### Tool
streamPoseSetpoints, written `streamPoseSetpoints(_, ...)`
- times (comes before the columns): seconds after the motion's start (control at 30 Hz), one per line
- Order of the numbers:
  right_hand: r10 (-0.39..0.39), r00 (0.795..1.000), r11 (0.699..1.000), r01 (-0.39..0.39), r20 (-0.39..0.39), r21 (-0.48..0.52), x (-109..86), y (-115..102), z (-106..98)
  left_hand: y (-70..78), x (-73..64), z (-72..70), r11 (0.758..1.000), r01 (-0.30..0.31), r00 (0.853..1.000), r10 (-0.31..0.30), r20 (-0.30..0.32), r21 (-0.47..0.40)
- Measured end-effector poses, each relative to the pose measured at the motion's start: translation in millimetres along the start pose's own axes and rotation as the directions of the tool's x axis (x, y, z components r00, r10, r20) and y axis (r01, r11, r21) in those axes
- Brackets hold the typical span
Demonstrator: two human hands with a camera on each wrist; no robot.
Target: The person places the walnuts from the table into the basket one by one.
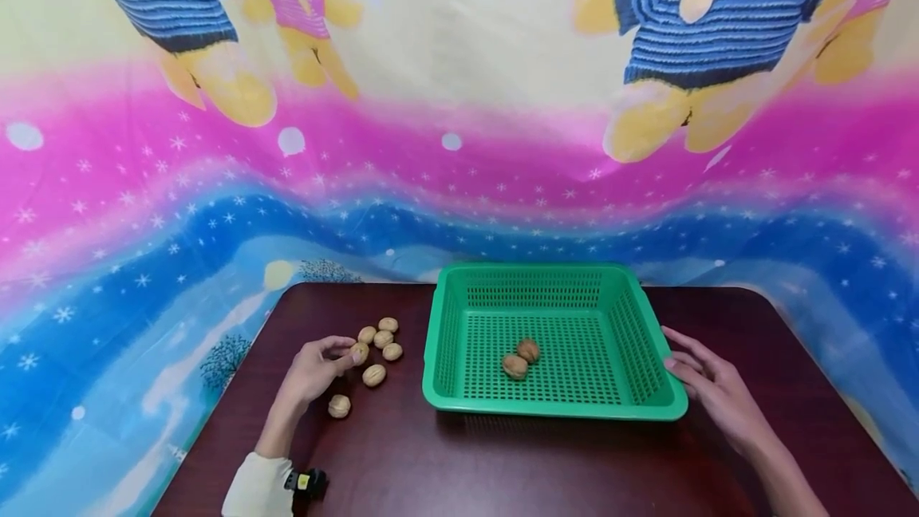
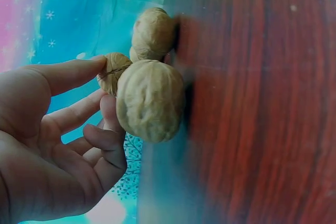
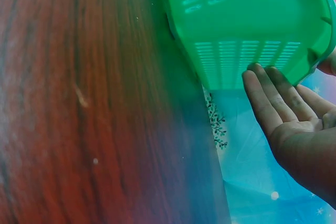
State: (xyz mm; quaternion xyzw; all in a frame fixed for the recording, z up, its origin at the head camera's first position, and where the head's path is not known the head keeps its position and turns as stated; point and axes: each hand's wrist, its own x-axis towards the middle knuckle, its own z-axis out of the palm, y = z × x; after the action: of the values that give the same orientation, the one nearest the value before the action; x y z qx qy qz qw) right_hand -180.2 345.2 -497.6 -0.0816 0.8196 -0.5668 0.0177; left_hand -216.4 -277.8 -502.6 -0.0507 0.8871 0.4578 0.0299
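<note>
Pinching walnut (image 1: 361,353): left hand (image 1: 316,369) | tabletop (image 1: 411,389) gap to basket (image 1: 553,408) | right hand (image 1: 716,389) touching rim (image 1: 652,333)

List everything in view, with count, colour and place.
Basket: 1, green, on the table
Basket walnuts: 2, brown, inside it
Loose walnuts: 6, tan, on the table left of the basket
Held walnut: 1, tan, pinched in the left hand
Table: 1, dark reddish-brown, beneath everything
Backdrop: 1, cream, pink and blue with printed bears, behind the table
Wrist device: 1, mostly black, at the left cuff
Sleeve: 1, white, on the left arm
Left hand: 1, bare, among the walnuts
Right hand: 1, bare, touching the basket's right side
</note>
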Motion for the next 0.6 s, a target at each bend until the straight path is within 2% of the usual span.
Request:
streamPoseSetpoints(0.4, -0.011, 1.000, 1.000, 0.011, 0.005, 0.026, 1.1, 2.1, 0.1, 8.9, -2.8, -4.7, 1.000, -0.009, 1.000, 0.009, -0.012, -0.012)
streamPoseSetpoints(0.6, -0.010, 1.000, 1.000, 0.010, 0.009, 0.023, 3.0, 1.6, -1.0, 17.2, -3.5, -6.8, 0.999, -0.039, 0.999, 0.038, -0.024, -0.023)
